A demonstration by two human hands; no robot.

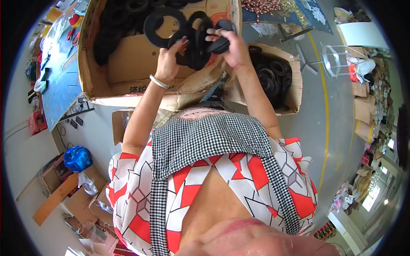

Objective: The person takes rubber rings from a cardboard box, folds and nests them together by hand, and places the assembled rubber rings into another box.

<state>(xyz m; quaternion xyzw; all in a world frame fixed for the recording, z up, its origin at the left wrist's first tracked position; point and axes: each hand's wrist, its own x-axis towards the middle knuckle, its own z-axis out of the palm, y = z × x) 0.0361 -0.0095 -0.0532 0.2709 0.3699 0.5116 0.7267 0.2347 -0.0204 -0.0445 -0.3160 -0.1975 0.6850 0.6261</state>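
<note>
You held a bunch of black rings in both hands at 12 o'clock, over the large cardboard box. Your left hand, a pale bangle around its wrist, was closed to a narrow grip, thumb and fingers pinching the bunch on its 9 o'clock side. One wide ring stuck out past those fingers toward 11 o'clock. Your right hand was curled over the rings on the 3 o'clock side, its fingers slightly parted and their tips reaching toward your left hand. The dark pieces overlapped, so you could not tell how many each hand gripped.

Inside the large box, more black rings lay heaped toward 11 o'clock, beside bare brown cardboard. At 2 o'clock, just beside that box, a smaller carton held another pile of rings. A blue counter stretched along 10 o'clock, while at 1 o'clock reddish beads lay on a second blue surface. You wore a black-and-white checked apron.
</note>
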